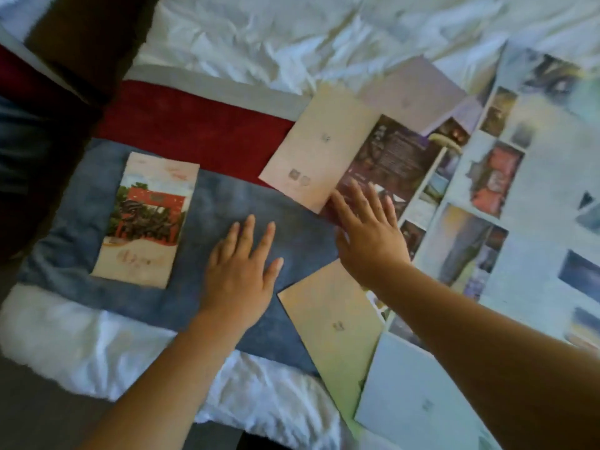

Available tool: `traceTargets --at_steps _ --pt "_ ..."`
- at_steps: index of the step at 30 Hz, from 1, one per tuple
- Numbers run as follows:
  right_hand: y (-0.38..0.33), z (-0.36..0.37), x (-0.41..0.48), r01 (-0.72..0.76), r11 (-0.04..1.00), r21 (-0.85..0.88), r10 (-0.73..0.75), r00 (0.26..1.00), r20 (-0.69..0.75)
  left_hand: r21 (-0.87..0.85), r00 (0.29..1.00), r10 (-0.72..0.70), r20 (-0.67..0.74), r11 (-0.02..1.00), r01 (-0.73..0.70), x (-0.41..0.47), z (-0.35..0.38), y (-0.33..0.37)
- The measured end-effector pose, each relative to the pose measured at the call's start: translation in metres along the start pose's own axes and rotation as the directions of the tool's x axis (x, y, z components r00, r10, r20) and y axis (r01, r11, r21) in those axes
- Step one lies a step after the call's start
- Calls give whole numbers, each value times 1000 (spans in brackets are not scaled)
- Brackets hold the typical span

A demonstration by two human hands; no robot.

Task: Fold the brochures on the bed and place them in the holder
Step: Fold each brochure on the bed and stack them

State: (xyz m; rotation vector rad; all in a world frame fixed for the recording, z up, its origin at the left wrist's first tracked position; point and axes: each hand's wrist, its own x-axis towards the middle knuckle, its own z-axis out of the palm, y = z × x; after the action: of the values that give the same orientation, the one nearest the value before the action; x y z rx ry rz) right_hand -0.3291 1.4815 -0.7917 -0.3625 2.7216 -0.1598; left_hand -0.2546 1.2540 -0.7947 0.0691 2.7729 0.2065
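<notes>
A folded brochure (147, 219) with a red gate picture lies on the blue blanket panel at the left. My left hand (242, 271) rests flat on the blue blanket, fingers apart, holding nothing. My right hand (367, 228) is spread open over the near edge of an unfolded brochure (328, 147), whose cream panel and dark printed panel (394, 157) lie side by side. Another cream brochure (337, 329) lies below my right forearm. A large open brochure (532, 222) with many photos covers the right side. No holder is in view.
A blanket with blue (227, 203), red (194, 125) and white fluffy (65, 336) panels lies across the bed's white crumpled sheet (308, 37). A pale purple sheet (412, 92) and a light blue sheet (406, 401) sit among the brochures. Dark floor shows at left.
</notes>
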Motion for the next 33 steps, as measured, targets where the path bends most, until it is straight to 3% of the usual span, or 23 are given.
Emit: traceTargets --at_steps 3,8,17,23,29,33 --pt "73 10 -47 -176 984 6 176 984 -3 -5 985 168 -41 986 -169 20 17 63" --pt "145 38 -110 -244 970 -11 243 970 -29 37 958 285 -33 958 -284 37 41 145" --pt "164 58 -133 -184 886 426 278 945 -172 55 902 419 102 903 -426 -23 81 253" --pt "186 50 -132 -110 973 203 148 972 -183 57 957 250 147 964 -261 -48 96 279" --pt "207 42 -131 -30 998 52 41 977 -208 110 942 325 87 936 -334 -36 92 266" --pt "215 34 -125 40 997 63 -25 976 -214 157 944 319 83 931 -328 5 60 234"
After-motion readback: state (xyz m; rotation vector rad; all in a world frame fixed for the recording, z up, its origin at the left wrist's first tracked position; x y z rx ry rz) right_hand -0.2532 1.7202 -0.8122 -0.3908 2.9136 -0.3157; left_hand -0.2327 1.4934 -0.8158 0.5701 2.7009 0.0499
